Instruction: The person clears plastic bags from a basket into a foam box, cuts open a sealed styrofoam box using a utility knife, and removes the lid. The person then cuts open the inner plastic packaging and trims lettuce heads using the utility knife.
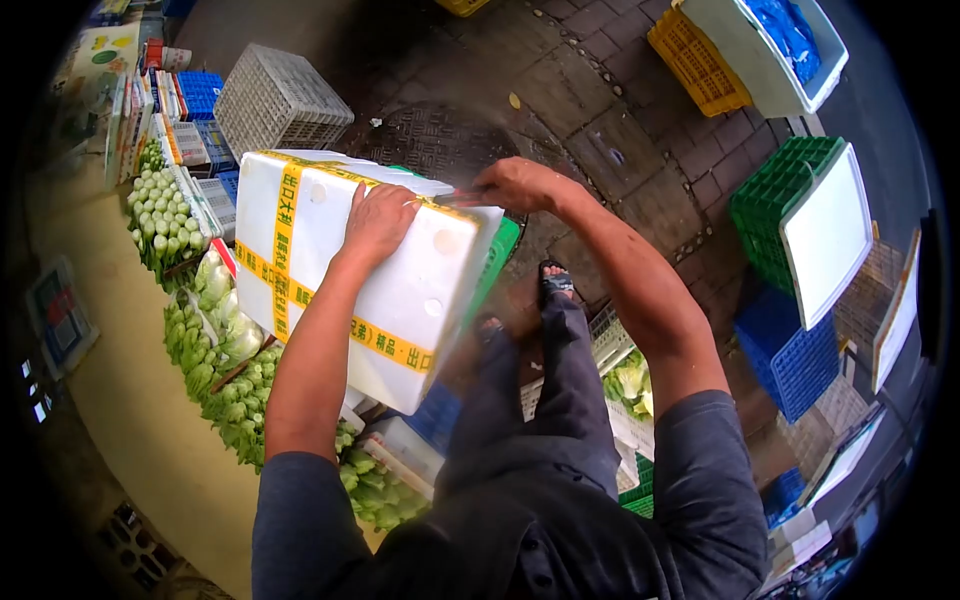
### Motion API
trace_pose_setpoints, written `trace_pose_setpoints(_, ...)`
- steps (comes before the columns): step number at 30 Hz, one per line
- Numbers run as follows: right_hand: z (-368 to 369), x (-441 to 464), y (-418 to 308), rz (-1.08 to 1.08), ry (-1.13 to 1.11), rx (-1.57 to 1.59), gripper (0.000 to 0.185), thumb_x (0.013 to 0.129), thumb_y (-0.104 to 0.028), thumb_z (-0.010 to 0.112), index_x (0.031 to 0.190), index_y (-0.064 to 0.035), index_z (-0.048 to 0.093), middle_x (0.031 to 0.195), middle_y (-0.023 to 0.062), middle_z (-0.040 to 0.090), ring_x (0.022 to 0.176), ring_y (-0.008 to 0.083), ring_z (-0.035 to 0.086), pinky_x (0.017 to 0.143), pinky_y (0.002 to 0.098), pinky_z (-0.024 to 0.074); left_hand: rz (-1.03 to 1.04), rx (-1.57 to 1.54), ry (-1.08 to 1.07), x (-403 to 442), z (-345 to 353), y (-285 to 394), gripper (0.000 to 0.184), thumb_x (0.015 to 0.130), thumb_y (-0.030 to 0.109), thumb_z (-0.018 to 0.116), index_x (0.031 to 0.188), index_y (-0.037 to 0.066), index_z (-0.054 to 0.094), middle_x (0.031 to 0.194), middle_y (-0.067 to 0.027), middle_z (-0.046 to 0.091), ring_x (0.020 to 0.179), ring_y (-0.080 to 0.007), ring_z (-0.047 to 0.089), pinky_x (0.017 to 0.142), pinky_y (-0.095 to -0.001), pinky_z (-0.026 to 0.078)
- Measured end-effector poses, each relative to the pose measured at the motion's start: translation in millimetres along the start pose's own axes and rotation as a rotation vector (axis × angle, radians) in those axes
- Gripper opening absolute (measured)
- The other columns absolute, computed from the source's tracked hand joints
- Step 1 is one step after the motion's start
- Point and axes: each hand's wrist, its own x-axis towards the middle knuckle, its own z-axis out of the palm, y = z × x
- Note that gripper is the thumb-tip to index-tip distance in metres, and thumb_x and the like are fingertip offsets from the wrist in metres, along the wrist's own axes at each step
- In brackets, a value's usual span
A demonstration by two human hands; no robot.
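A white foam box (391, 294) bound with yellow printed tape fills the space in front of me, resting by a green crate (497, 262). My left hand (378, 222) lies on the box near its upper edge, thumb apart from the fingers. At the corner of that edge, my right hand (520, 186) is closed around a thin, dark, blade-like tool (461, 197), which touches the taped edge. The tool's handle is hidden in the fingers. A loose end of the tape shows between the two hands.
Leafy greens (240, 400) and pale round vegetables (163, 215) line a ledge at left. A grey plastic crate (280, 105) stands beyond the box. Green (780, 205) and blue crates (790, 350) stand at right, with another foam box (770, 50) above. Paving is wet-looking.
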Motion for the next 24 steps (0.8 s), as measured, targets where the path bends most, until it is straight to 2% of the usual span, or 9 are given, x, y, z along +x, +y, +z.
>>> trace_pose_setpoints(6, -4.2, -47.8, -1.3, 0.057, -0.028, 0.085, 0.036, 0.092, -0.037, 0.058, 0.107, -0.0075, 0.073, 0.103, 0.0217, 0.070, 0.098, 0.0403, 0.066, 0.085, 0.0456, 0.0504, -0.007, 0.029, -0.014, 2.0, -2.5, 1.6, 0.033, 0.098, 0.030, 0.050, 0.112, 0.006, 0.069, 0.120, -0.0101, 0.067, 0.124, -0.0269, 0.054, 0.118, -0.0537, 0.022)
trace_pose_setpoints(7, -4.0, -60.3, -5.5, 0.090, -0.034, 0.114, 0.035, 0.093, -0.034, 0.058, 0.114, -0.0079, 0.071, 0.106, 0.0216, 0.070, 0.098, 0.0395, 0.066, 0.086, 0.0456, 0.0509, -0.009, 0.035, -0.022, 2.6, -2.8, 1.5, 0.034, 0.098, 0.030, 0.050, 0.112, 0.006, 0.069, 0.120, -0.0103, 0.067, 0.124, -0.0271, 0.055, 0.118, -0.0537, 0.022)
trace_pose_setpoints(11, 42.6, -87.9, -1.5, 0.148, 0.134, 0.367, 0.032, 0.093, -0.024, 0.060, 0.120, -0.0063, 0.065, 0.110, 0.0229, 0.067, 0.101, 0.0400, 0.066, 0.088, 0.0464, 0.0509, -0.010, 0.035, -0.039, 4.9, -2.7, 1.8, 0.036, 0.099, 0.033, 0.050, 0.111, 0.005, 0.070, 0.120, -0.0112, 0.067, 0.123, -0.0278, 0.055, 0.118, -0.0534, 0.023)
trace_pose_setpoints(14, 79.5, -92.8, 2.9, 0.170, 0.357, 0.318, 0.031, 0.093, -0.023, 0.060, 0.118, -0.0059, 0.064, 0.110, 0.0234, 0.067, 0.103, 0.0429, 0.064, 0.088, 0.0483, 0.0502, -0.057, 0.095, -0.164, 11.0, -17.6, 17.7, 0.039, 0.098, 0.036, 0.051, 0.107, 0.006, 0.073, 0.119, -0.0112, 0.068, 0.120, -0.0293, 0.056, 0.113, -0.0508, 0.030)
trace_pose_setpoints(20, 105.3, -105.7, -9.7, 0.251, 0.427, 0.411, 0.034, 0.093, -0.022, 0.060, 0.122, -0.0060, 0.062, 0.110, 0.0243, 0.066, 0.105, 0.0447, 0.062, 0.088, 0.0484, 0.0493, 0.037, 0.135, -0.136, 23.9, -9.6, 13.6, 0.041, 0.097, 0.041, 0.052, 0.106, 0.008, 0.076, 0.114, -0.0106, 0.069, 0.114, -0.0312, 0.057, 0.101, -0.0450, 0.038)
trace_pose_setpoints(24, 144.4, -109.6, -26.2, 0.340, 0.593, 0.626, 0.039, 0.094, -0.021, 0.060, 0.130, -0.0070, 0.059, 0.113, 0.0263, 0.065, 0.108, 0.0441, 0.062, 0.090, 0.0472, 0.0486, 0.045, 0.107, -0.131, 26.2, -6.0, 4.5, 0.041, 0.097, 0.040, 0.052, 0.106, 0.008, 0.075, 0.115, -0.0102, 0.068, 0.115, -0.0297, 0.057, 0.102, -0.0440, 0.038)
